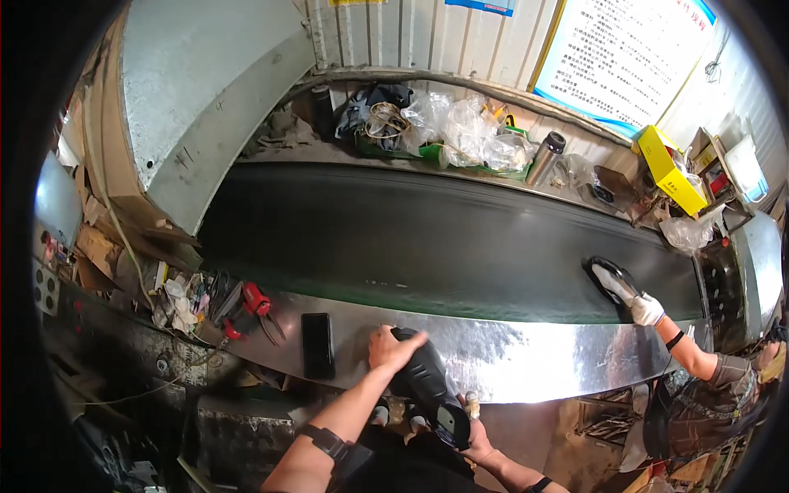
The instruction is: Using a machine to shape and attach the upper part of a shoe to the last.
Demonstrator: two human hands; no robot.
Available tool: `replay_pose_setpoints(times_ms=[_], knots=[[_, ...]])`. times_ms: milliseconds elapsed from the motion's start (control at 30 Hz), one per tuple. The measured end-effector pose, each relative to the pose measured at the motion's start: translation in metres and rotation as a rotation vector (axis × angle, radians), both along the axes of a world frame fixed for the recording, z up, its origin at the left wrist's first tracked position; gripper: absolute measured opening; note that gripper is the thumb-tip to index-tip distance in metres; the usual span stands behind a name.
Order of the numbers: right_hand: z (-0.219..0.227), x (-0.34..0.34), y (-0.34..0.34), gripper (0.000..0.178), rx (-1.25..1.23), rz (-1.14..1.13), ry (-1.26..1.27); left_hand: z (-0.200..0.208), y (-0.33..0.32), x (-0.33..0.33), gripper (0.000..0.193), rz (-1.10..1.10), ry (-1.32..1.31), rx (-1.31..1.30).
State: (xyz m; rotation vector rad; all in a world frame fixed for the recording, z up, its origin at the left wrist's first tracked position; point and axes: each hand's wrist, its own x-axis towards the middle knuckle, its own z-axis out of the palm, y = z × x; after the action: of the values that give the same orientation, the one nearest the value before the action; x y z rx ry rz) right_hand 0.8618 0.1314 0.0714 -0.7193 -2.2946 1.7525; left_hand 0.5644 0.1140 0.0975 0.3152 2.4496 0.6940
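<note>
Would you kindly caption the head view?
Left hand and right hand hold a black shoe beside the black conveyor belt.

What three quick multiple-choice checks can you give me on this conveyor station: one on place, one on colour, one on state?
1. Where does the black phone lie?
A. on the steel ledge
B. on the belt
C. on the floor

2. What colour are the handles of the pliers?
A. blue
B. red
C. green

3. How is the black shoe held?
A. by the left hand only
B. lying free on the belt
C. by both hands

Answers:
1. A: the phone rests flat on the steel ledge, short of the black conveyor belt.
2. B: the handles show red at the ledge's left end.
3. C: the left hand grips the shoe's upper end and the right hand its lower end.
</note>
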Motion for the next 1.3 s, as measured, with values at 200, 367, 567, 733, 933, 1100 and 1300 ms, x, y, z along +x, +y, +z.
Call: replay_pose_setpoints(times_ms=[200,367,567,733,933,1100,1300], knots=[[-0.011,-0.027,0.026,0.049,-1.146,-0.183,-0.142,0.0,0.0,0.005,0.083,-0.03,0.028,0.023],[-0.001,-0.036,0.014,0.06,-1.453,-0.407,-0.172,-0.021,-0.003,-0.007,0.07,0.078,0.03,0.048],[0.052,-0.023,0.019,0.109,0.084,0.302,0.28,0.022,-0.045,-0.018,0.054,0.234,-0.105,0.242],[0.072,-0.076,0.026,0.094,-0.715,0.232,0.008,0.09,-0.122,-0.018,0.053,0.341,0.008,0.366],[0.125,-0.155,-0.095,0.06,-0.447,0.427,-0.142,0.136,-0.279,0.012,0.045,0.555,0.295,0.532],[0.117,-0.176,-0.234,0.048,-0.319,0.637,0.226,0.194,-0.428,0.069,0.049,1.048,0.486,0.538],[0.181,-0.171,-0.416,0.023,-0.669,0.791,-0.076,0.226,-0.622,0.137,0.046,1.514,0.265,1.424]])
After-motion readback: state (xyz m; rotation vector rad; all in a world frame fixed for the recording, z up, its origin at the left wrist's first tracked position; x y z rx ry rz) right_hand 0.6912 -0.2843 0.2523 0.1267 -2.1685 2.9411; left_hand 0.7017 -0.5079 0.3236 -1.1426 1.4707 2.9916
